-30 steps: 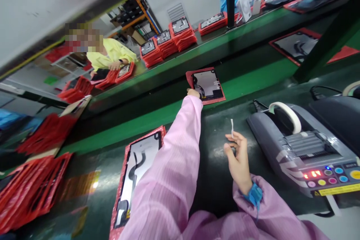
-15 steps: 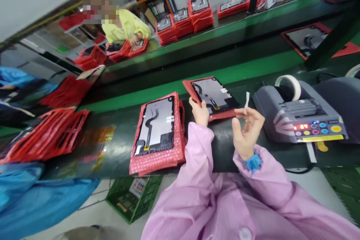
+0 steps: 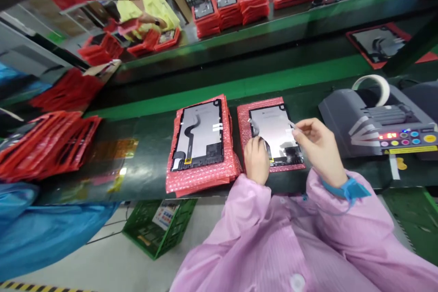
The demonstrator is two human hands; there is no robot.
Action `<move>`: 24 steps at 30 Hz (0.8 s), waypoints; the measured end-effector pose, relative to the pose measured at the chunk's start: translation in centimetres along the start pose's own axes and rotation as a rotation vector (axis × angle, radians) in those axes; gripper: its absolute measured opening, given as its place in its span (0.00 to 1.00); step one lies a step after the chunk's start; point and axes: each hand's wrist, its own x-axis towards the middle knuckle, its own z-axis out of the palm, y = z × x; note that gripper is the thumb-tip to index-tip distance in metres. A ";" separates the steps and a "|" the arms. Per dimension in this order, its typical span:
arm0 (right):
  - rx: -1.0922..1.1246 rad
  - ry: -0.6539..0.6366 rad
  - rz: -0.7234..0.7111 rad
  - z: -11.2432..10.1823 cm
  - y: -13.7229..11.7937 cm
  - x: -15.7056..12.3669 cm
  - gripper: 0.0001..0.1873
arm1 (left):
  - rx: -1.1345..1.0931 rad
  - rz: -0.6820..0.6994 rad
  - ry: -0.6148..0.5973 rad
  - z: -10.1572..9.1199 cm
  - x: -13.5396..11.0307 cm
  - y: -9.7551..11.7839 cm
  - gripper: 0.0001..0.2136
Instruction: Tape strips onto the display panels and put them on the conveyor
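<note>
A tablet screen panel (image 3: 273, 127) lies back side up on a red bubble-wrap sheet (image 3: 243, 114) on the dark bench. Over its lower left edge, beside the dark ribbon cable, my left hand (image 3: 256, 159) holds the panel with bent fingers; the fingertips are partly hidden. My right hand (image 3: 318, 148) pinches a short strip of white tape (image 3: 292, 125) between thumb and forefinger at the panel's right edge. To the left, a similar panel (image 3: 201, 123) with a curved ribbon cable rests on a pile of red bubble wrap (image 3: 198, 182).
A grey tape dispenser (image 3: 369, 132) with a tape roll stands at the right. Red sleeves (image 3: 51, 146) are stacked at the left. Packed panels (image 3: 253, 4) line the far shelf, where a person in yellow (image 3: 150, 7) works. A green crate (image 3: 157, 228) sits below the bench.
The panel on its red sheet has gone from tilted to flat on the bench. My right hand has brought the tape strip to its right edge; my left hand has shifted onto its lower left.
</note>
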 end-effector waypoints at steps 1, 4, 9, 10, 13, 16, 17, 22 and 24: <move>0.016 -0.018 -0.005 0.1 -0.5 0.6 0.10 | 0.015 0.052 -0.040 0.2 0.0 0.0 0.15; 0.026 -0.086 -0.031 0.8 -1.4 2.4 0.09 | 0.073 0.118 -0.148 0.6 0.3 -0.2 0.17; -0.006 -0.255 -0.041 2.3 -0.6 5.9 0.12 | 0.125 0.211 -0.310 -0.3 0.9 -1.5 0.23; -0.034 -0.315 -0.029 2.5 -0.4 6.7 0.13 | 0.128 0.240 -0.335 -0.5 1.0 -1.8 0.24; -0.205 -0.580 -0.018 3.1 -0.2 9.3 0.15 | 0.129 0.273 -0.375 -0.9 1.1 -2.7 0.26; -0.388 -0.942 -0.037 3.9 -1.0 12.1 0.15 | 0.108 0.232 -0.375 -0.9 0.9 -3.0 0.25; -0.431 -1.056 -0.029 4.4 -1.4 13.0 0.14 | 0.097 0.213 -0.372 -0.8 0.8 -3.0 0.25; -0.510 -1.342 0.058 7.6 -0.6 17.1 0.18 | 0.069 0.120 -0.398 -0.8 0.7 -2.7 0.27; -0.492 -1.299 0.099 9.0 1.1 18.2 0.20 | 0.048 0.094 -0.409 -0.9 0.7 -2.6 0.27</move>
